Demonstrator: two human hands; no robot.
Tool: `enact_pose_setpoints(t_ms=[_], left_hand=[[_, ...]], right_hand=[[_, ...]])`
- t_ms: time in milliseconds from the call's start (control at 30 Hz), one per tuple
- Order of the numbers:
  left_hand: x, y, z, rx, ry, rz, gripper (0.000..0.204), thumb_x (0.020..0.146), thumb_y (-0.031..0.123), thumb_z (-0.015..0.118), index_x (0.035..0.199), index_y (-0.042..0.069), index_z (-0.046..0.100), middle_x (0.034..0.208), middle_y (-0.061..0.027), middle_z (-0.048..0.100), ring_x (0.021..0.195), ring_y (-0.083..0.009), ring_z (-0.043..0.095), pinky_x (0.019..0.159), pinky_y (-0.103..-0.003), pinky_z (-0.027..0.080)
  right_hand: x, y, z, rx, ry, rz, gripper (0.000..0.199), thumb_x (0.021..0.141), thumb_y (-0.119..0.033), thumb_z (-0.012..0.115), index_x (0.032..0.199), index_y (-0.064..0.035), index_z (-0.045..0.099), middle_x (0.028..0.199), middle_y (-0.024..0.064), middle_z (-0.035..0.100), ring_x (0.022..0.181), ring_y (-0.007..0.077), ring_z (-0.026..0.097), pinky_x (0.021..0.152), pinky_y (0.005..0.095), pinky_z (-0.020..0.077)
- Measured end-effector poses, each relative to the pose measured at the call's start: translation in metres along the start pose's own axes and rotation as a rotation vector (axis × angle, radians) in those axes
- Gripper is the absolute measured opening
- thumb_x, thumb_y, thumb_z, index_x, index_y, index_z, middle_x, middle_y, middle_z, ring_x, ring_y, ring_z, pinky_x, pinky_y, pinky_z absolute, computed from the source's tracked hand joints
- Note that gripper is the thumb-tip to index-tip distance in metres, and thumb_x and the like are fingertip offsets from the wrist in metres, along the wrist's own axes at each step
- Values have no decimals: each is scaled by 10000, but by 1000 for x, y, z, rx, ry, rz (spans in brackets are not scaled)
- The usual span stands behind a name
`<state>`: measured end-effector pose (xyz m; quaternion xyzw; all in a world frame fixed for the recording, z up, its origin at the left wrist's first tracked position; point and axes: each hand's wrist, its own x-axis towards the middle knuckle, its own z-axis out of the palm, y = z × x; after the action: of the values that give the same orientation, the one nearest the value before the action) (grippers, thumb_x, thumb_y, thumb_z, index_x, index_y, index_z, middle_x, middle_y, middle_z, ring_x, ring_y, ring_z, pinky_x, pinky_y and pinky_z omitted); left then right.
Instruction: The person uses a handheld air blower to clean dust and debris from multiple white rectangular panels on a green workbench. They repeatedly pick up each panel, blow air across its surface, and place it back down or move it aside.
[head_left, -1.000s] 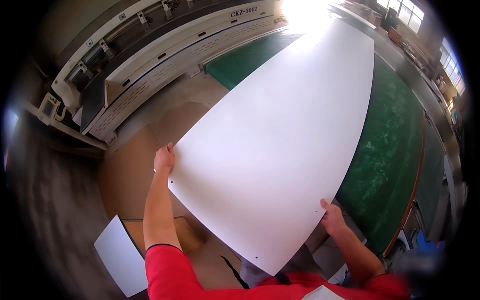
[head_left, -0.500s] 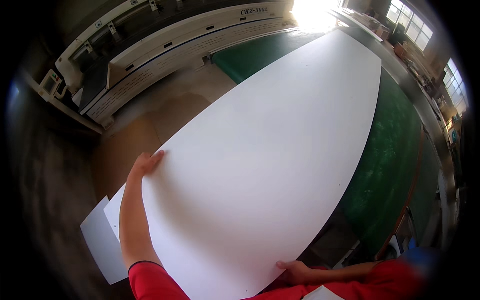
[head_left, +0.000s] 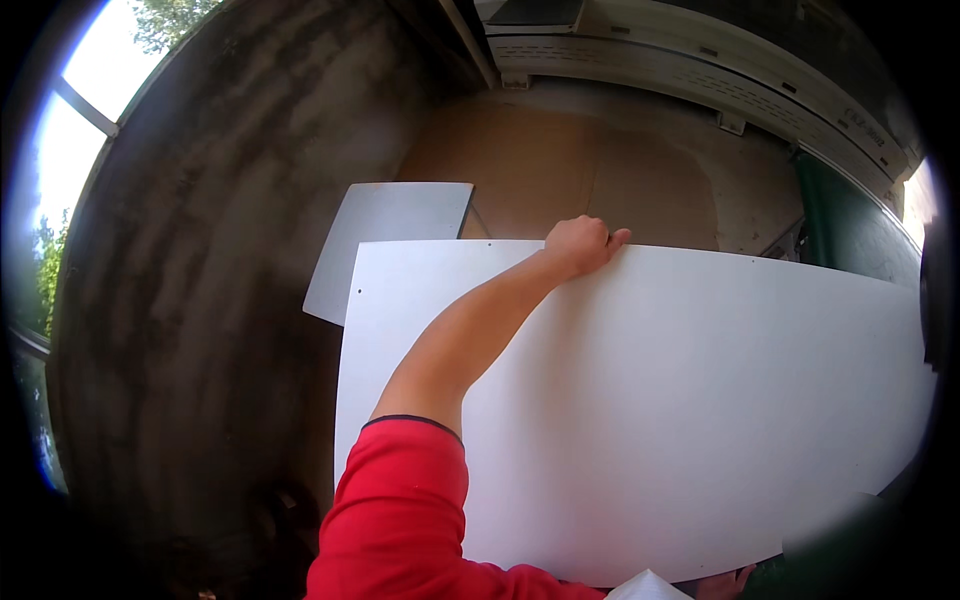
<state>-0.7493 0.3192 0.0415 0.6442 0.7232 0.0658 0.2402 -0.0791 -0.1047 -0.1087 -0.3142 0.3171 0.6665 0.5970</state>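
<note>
Pretty clearly a workshop or small factory floor. There's a long cream-coloured industrial machine [head_left: 700, 60] running along the top, a bare stained concrete floor [head_left: 200, 300], brown board sheets [head_left: 560, 170] laid under it, big white panels [head_left: 650, 420] around, plus a green-topped work table [head_left: 850, 230] at the right edge.
</note>
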Motion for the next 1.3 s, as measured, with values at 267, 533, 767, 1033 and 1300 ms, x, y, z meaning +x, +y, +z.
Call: enact_pose_setpoints(t_ms=[267,533,767,1033,1300], left_hand=[[-89,-50,-126,192,236,-32,505,993,449,420,917,40,706,846,-165,692,821,-352,652,710,-414,509],[-333,-150,-243,931,765,-177,307,888,344,543,1045,95,631,889,-75,632,792,-276,611,623,-426,468],[-541,-77,-245,381,1270,110,504,894,414,542,621,-9,545,576,-122,501,551,-280,528,537,-391,394],[-629,-189,-205,286,1613,89,428,955,298,527,682,-15,630,583,-107,580,528,-274,579,547,-347,438],[-625,-285,-278,472,1466,-160,675,880,639,514,808,-15,665,699,-143,647,597,-318,625,570,-358,484]], right_hand=[[-4,81,114,-244,19,-323,819,851,-681,513,1430,-109,421,1432,83,450,1261,311,442,1049,466,358],[28,77,142,-252,-170,-364,844,848,-718,384,1421,-103,468,1477,124,440,1321,360,411,1106,550,276],[23,178,185,-476,-716,-71,766,880,-617,379,1469,-127,384,1469,93,441,1329,348,408,1078,566,335],[69,378,282,-781,-441,-55,629,867,-524,427,1339,-114,494,1364,100,525,1220,346,493,981,557,408],[81,637,414,-852,-425,-172,502,855,-431,474,1209,-100,604,1259,107,608,1110,343,578,884,547,481]])
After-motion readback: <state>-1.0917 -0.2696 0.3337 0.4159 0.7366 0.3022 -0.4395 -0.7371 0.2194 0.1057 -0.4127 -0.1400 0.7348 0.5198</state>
